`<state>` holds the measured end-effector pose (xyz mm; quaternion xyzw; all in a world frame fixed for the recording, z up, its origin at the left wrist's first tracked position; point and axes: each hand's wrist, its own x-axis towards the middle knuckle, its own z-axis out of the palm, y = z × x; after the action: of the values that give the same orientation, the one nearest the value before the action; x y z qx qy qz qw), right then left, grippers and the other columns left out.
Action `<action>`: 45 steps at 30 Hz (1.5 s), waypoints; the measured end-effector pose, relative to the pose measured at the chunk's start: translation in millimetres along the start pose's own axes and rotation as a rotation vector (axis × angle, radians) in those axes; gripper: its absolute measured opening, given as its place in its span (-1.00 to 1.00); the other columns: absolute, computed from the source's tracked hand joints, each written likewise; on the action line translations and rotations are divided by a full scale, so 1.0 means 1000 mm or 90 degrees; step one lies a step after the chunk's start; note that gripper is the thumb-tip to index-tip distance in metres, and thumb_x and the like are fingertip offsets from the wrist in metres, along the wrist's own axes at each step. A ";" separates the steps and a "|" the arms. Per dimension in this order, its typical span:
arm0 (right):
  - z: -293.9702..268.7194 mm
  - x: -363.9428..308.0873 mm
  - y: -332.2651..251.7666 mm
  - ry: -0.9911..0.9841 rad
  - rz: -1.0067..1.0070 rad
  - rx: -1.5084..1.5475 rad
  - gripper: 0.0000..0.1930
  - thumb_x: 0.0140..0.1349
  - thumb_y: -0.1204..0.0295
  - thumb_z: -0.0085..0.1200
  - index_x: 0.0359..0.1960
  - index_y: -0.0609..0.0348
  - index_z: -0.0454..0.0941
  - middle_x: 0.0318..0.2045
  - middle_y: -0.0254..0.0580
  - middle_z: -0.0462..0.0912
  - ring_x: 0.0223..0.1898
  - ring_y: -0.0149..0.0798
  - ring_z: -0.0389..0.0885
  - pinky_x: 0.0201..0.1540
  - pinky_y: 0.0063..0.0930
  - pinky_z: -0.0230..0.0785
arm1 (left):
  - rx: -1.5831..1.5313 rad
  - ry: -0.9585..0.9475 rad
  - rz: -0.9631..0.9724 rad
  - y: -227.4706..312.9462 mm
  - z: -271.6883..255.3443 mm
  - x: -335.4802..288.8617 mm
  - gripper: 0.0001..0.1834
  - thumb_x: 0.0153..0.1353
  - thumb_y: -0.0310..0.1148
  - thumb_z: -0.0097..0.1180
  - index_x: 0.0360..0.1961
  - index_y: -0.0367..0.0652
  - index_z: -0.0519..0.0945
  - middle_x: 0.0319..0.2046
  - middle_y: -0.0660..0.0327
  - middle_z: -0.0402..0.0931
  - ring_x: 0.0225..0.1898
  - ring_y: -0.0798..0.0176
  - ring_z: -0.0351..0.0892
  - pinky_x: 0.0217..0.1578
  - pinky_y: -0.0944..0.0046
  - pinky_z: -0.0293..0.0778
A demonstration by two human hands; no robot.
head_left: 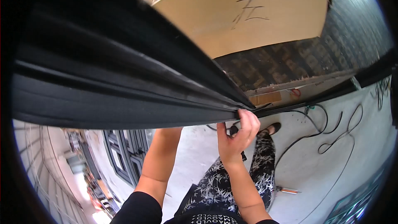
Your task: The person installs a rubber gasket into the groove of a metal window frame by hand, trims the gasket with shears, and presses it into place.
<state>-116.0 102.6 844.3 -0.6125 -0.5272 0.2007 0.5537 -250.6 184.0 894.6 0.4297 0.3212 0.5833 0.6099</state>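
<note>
A long, black, ridged strip (pixel 124 87) crosses in front of me, very wide at the left and narrowing toward the right. My right hand (pixel 239 135) is closed on its lower edge near the narrow part, the fingers reaching over the top and the thumb below. My left forearm (pixel 157 161) rises behind the strip, which hides the left hand and its fingers. Past my right hand, the black length (pixel 323 95) continues along the side of a dark patterned bench (pixel 282 64).
A large cardboard sheet (pixel 257 12) with a handwritten mark stands on the bench. Black hose (pixel 304 137) and thin cable (pixel 350 153) lie looped on the pale floor near my feet. An orange-and-white tool (pixel 288 190) lies there too. Dark frames (pixel 124 153) are at the left.
</note>
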 end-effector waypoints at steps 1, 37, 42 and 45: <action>0.001 0.002 0.001 0.012 -0.028 0.015 -0.43 -0.11 0.50 0.33 -0.01 0.31 0.40 -0.09 -0.04 0.42 -0.04 0.02 0.41 0.03 -0.15 0.29 | -0.047 0.031 -0.035 0.000 0.004 0.019 -0.32 0.37 0.08 -0.28 0.17 -0.39 0.29 0.04 -0.13 0.45 0.16 -0.20 0.37 0.25 -0.10 0.19; 0.054 -0.001 0.034 0.477 -0.012 -0.033 -0.77 -0.22 0.43 0.09 -0.44 0.20 0.49 -0.40 -0.16 0.48 -0.40 -0.13 0.49 -0.41 -0.29 0.43 | -0.052 -0.383 -0.404 -0.038 0.044 0.056 -0.46 0.44 -0.08 -0.59 -0.39 -0.11 0.44 -0.66 0.16 0.48 -0.54 0.19 0.46 -0.13 0.09 0.28; 0.045 -0.008 0.061 0.460 -0.017 -0.033 -0.79 -0.22 0.44 0.07 -0.46 0.20 0.50 -0.39 -0.14 0.50 -0.41 -0.11 0.51 -0.38 -0.26 0.44 | -0.057 -0.371 -0.389 -0.066 0.057 0.050 -0.47 0.43 -0.06 -0.58 -0.40 -0.11 0.44 -0.66 0.16 0.47 -0.55 0.18 0.43 -0.13 0.10 0.27; 0.042 -0.009 0.061 0.493 -0.023 -0.015 -0.76 -0.14 0.34 0.12 -0.43 0.21 0.50 -0.37 -0.13 0.50 -0.39 -0.10 0.50 -0.37 -0.23 0.42 | -0.052 -0.363 -0.397 -0.064 0.064 0.049 -0.47 0.43 -0.07 -0.59 -0.36 -0.11 0.43 -0.65 0.17 0.46 -0.53 0.16 0.41 -0.10 0.09 0.26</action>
<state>-128.7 124.4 774.3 -0.6399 -0.2923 -0.0617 0.7080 -160.2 226.0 869.9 0.4315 0.2310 0.2406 0.8382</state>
